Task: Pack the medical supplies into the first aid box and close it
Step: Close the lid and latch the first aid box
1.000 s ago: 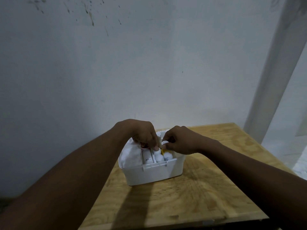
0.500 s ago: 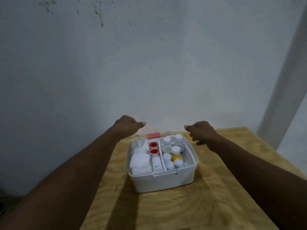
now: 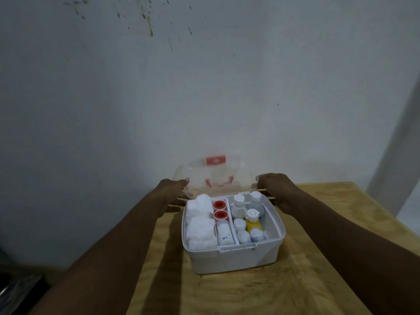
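A white first aid box (image 3: 236,260) stands open on the wooden table (image 3: 318,258). Inside lie white cotton pads (image 3: 200,223) on the left, two red-capped rolls (image 3: 220,209) in the middle, and several small white bottles plus a yellow one (image 3: 252,221) on the right. Behind the box, a clear lid (image 3: 216,178) with a red cross label stands tilted up against the wall. My left hand (image 3: 173,186) grips the lid's left edge and my right hand (image 3: 273,184) grips its right edge.
A pale wall rises right behind the table. The table's right edge runs close to a light door frame (image 3: 395,144). A dark object (image 3: 16,289) sits low at the left, off the table.
My hands left the box's contents, spread apart to the back, and took hold of the clear lid, which now stands raised behind the box.
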Available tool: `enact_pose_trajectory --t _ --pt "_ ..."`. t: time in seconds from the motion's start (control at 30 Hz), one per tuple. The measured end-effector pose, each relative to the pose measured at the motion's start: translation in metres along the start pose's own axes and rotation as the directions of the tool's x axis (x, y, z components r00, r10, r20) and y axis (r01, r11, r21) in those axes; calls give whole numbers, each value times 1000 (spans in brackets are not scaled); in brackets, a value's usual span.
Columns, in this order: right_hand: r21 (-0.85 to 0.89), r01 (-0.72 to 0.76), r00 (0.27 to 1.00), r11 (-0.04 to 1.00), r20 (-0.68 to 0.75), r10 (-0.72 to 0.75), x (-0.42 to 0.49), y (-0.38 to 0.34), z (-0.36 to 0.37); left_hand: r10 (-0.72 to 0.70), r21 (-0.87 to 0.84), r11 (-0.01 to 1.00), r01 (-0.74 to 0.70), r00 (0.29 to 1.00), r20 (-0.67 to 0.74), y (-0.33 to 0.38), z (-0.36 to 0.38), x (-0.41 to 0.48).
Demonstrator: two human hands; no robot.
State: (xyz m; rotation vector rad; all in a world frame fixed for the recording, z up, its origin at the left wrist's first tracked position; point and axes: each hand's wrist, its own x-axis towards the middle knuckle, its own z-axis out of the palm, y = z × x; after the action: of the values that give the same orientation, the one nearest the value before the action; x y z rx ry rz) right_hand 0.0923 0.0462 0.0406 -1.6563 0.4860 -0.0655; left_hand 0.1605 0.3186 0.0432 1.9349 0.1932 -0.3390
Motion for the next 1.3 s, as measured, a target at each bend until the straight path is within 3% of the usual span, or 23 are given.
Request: enact_pose_trajectory --t 0.07,0.2,0.4,0.5,0.6,0.73,0.83,0.93,1.0,1.1,1.3 --pt "79 31 1000 996 3 -31 -2 -4 -2 31 -43 999 -32 999 -22 6 -5 -1" --pt "79 82 997 994 -4 -82 -9 -15 -10 71 -110 991 -72 997 -14 16 -18 -11" --pt "-24 122 992 992 -10 -122 -30 -23 -28 116 -143 984 -104 990 80 15 -34 -31" --pt "-89 143 990 986 5 -143 -43 -21 -36 171 -103 981 -163 983 71 12 -36 -42" --pt "-194 214 977 957 42 -210 -55 -13 -42 168 -38 986 -164 974 150 9 -39 -51" --pt "-352 334 942 874 86 -325 -67 1 -43 166 22 985 -171 976 144 6 -32 -60" --pt "-529 445 880 723 109 -462 -70 6 -40 213 70 973 -218 974 82 5 -22 -66" --pt "-641 504 833 579 186 -520 -78 7 -29 454 331 844 -422 891 -22 -3 -5 -69" --pt "-664 541 817 516 271 -508 -87 8 -17 550 429 755 -496 835 0 -11 12 -71" --pt "-734 546 822 404 374 -430 -98 17 0 487 426 764 -485 866 113 -21 35 -69" --pt "-744 573 786 343 380 -488 -96 29 1 459 357 814 -459 884 89 -27 35 -59"
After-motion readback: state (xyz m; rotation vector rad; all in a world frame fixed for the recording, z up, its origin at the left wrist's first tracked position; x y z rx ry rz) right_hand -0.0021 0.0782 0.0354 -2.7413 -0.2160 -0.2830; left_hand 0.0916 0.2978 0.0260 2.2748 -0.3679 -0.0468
